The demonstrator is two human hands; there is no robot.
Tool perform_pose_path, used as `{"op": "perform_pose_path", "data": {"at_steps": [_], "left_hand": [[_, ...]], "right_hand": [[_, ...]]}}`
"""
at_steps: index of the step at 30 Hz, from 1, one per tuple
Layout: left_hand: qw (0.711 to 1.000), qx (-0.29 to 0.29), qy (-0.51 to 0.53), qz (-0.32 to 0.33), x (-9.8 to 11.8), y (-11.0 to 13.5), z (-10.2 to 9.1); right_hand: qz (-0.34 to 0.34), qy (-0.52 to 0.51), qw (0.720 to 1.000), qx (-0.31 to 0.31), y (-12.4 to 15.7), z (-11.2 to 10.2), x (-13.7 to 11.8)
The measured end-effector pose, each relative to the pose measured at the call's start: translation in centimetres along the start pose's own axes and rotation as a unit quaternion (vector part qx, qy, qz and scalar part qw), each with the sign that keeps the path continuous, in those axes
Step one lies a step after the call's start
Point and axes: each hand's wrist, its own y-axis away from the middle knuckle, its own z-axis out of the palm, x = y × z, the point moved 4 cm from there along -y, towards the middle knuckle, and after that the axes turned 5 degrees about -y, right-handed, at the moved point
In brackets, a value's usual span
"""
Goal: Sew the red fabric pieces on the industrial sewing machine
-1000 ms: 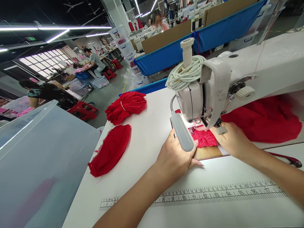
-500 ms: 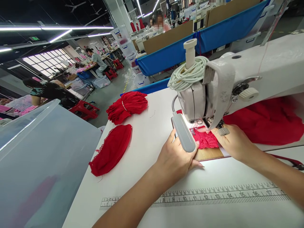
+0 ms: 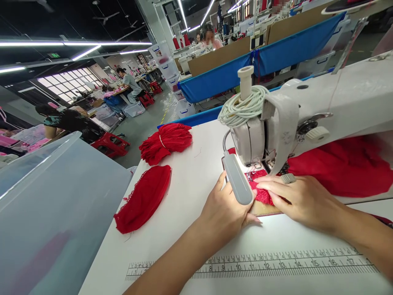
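Red lace fabric (image 3: 264, 197) lies under the needle area of a white sewing machine (image 3: 250, 141), lit by a lamp. My right hand (image 3: 302, 203) rests on it from the right, its fingers stretched out toward the presser foot (image 3: 250, 175). To the left of the fabric, my left hand (image 3: 224, 209) lies flat with the thumb spread away; a grey lamp head (image 3: 238, 178) covers part of its fingers. The left fingertips near the fabric are mostly hidden. More red cloth (image 3: 340, 166) spreads behind and under the machine arm.
A tied bundle of red pieces (image 3: 167, 141) and a loose lace-edged red piece (image 3: 144, 198) lie left on the white table (image 3: 190, 184). A translucent bin (image 3: 61, 213) stands beside it. A printed ruler (image 3: 254, 266) runs along the front. Other people sit farther back.
My right hand has come out from beside the needle area toward me, its fingers now on top of the lace. My left hand stays almost in place. The view has tilted slightly upward.
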Motion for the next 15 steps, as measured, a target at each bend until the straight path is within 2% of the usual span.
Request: {"op": "perform_pose_path", "data": {"at_steps": [3,8,15], "left_hand": [[1.000,-0.001,-0.001,0.000,-0.01,-0.04,-0.13],[1.000,0.012,0.003,0.000,-0.04,-0.01,-0.10],[1.000,-0.026,-0.006,0.007,-0.26,0.33,0.71]], "right_hand": [[-0.032,0.036,0.999,-0.004,0.30,0.23,0.04],[-0.045,0.055,0.997,0.002,0.58,0.40,0.17],[-0.050,0.061,0.997,0.006,0.51,0.30,0.05]]}}
